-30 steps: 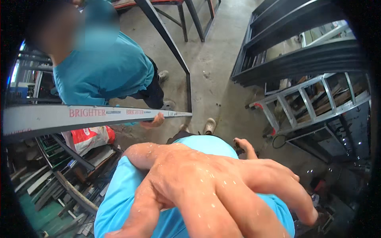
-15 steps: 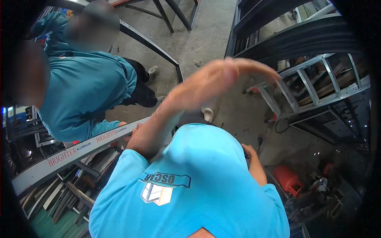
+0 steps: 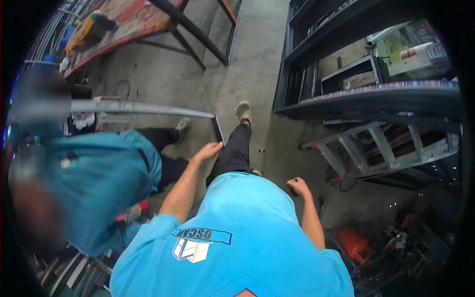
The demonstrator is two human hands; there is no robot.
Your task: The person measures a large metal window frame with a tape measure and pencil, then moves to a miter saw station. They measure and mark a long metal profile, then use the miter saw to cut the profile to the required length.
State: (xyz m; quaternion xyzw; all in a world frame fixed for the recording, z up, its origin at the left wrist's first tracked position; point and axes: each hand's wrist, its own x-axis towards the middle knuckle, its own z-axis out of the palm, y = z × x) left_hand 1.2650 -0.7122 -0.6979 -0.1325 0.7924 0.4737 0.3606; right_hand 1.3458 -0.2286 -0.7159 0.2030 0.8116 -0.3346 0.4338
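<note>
Left hand: the left hand (image 3: 212, 150) reaches forward, its fingers closed on the lower end of the dark short side of a metal frame (image 3: 163, 109)
Metal frame: it lies ahead and to the left of the person, 1 long pale bar running from the left side of the view toward the middle, meeting the dark short side at a corner just beyond the left hand
Right hand: the right hand (image 3: 300, 187) hangs low beside the body, fingers wrapped around a small dark object (image 3: 292, 186) with a touch of yellow; it is well apart from the metal frame
Small dark object: mostly hidden in the grip, so its kind is hard to tell
Wearer: a bright blue shirt (image 3: 257, 208) with a printed patch on the chest, and 1 leg in dark trousers (image 3: 236, 148) stretched forward, ending in a pale shoe (image 3: 243, 111)
Co-worker: a person in a teal top (image 3: 109, 163) is on the left, near the metal frame
Worktop: a worn red worktop (image 3: 143, 22) at the upper left, with a yellow and dark tool (image 3: 88, 33) on it
Right side: dark frames (image 3: 356, 33) at the upper right, and below them a metal ladder (image 3: 382, 142) lying at a slant
Lower corners: a red-orange container (image 3: 354, 244) on the right, loose strips (image 3: 78, 272) on the left
Floor: bare grey concrete (image 3: 257, 54) between the worktop and the dark frames
</note>
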